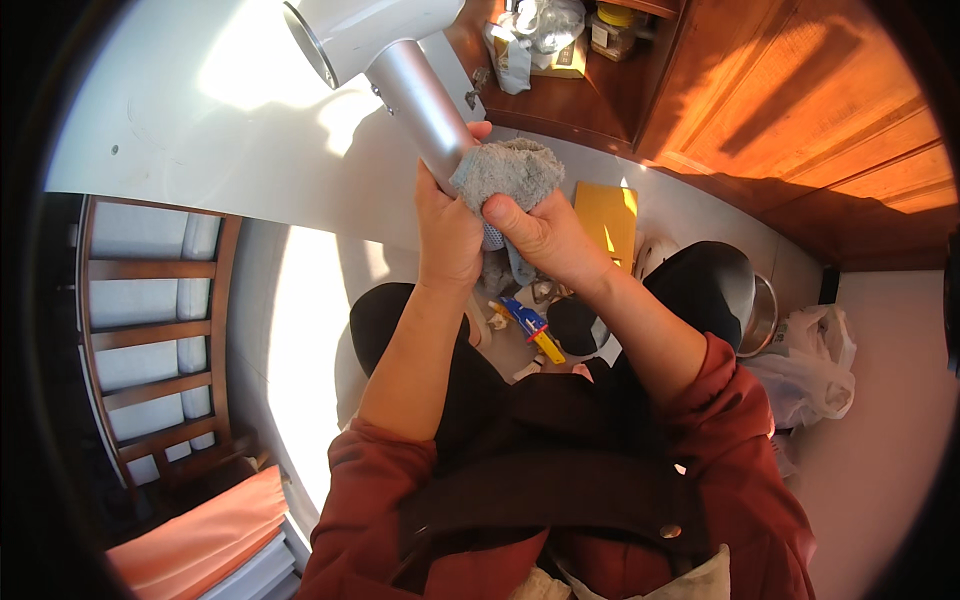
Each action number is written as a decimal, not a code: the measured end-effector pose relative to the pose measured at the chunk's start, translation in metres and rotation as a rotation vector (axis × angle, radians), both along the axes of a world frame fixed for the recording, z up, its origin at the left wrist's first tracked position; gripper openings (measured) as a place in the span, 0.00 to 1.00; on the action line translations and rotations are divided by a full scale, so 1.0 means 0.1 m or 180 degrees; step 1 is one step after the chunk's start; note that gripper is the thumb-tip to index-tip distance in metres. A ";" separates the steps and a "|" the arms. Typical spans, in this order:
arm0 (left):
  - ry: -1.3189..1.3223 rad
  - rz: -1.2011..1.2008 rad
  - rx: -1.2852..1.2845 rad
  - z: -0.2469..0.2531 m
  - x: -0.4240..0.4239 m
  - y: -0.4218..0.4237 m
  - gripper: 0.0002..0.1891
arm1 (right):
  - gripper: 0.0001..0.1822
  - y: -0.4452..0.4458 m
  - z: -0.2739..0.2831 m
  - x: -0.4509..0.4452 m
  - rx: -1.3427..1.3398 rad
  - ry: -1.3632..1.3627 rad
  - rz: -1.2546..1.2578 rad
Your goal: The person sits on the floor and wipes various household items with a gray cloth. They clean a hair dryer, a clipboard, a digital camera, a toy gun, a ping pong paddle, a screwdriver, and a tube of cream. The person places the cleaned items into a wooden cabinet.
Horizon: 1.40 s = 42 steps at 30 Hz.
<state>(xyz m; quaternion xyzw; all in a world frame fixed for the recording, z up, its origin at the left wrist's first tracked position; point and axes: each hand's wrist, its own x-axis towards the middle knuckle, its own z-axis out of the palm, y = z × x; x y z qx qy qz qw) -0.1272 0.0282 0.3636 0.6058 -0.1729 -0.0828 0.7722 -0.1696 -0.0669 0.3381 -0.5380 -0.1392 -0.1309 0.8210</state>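
Note:
A hair dryer (424, 105) with a silver handle is held up in front of me, its pale head toward the top of the view. My left hand (451, 232) grips the lower handle from the left. From the right, my right hand (551, 236) presses a grey fluffy cloth (514, 172) against the handle. Part of a perforated mesh section (493, 238) shows between my hands below the cloth. Some of my left fingers are hidden behind the handle, and most of my right fingers are behind the cloth.
A blue-and-yellow tool (532, 326) lies on the floor between my legs, near a yellow board (606, 217). An open wooden cabinet (570, 124) holds bags and a yellow-lidded jar (613, 34). White plastic bags (814, 367) and a metal vessel (766, 315) sit at right; slatted wooden furniture (154, 334) stands left.

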 end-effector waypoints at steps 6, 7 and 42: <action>0.0202 0.0551 -0.0252 0.01 -0.06 0.06 0.11 | 0.22 0.01 -0.04 -0.22 0.0115 0.0855 0.0841; 0.0123 0.0646 -0.0207 0.07 -0.07 0.08 0.11 | 0.22 0.04 -0.07 -0.28 -0.0015 0.0916 0.0979; -0.0832 0.2379 -0.1464 2.24 -0.85 5.09 0.07 | 0.19 -0.73 -1.92 -0.84 -0.4798 0.0741 -0.1080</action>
